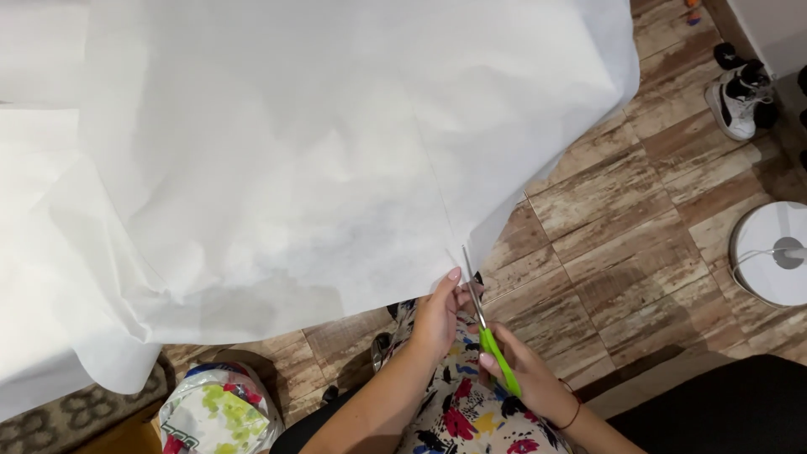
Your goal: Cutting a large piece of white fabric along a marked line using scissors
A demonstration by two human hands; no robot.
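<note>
A large white sheet is seen draped over a work surface, its lower edge hanging above the wood-patterned tile floor. That edge is pinched between the fingertips of the left hand, just beside the cut line. Green-handled scissors are gripped by the right hand, fingers closed around the handles, with the blades raised to the sheet's edge directly above both hands. A sneaker lies well apart, at upper right

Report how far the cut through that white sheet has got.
Barely begun. Done: the scissors have reached the white sheet's lower edge. In hand: left hand pinches that edge, right hand works the green handles. Left: nearly the whole crease line above is uncut.
</note>
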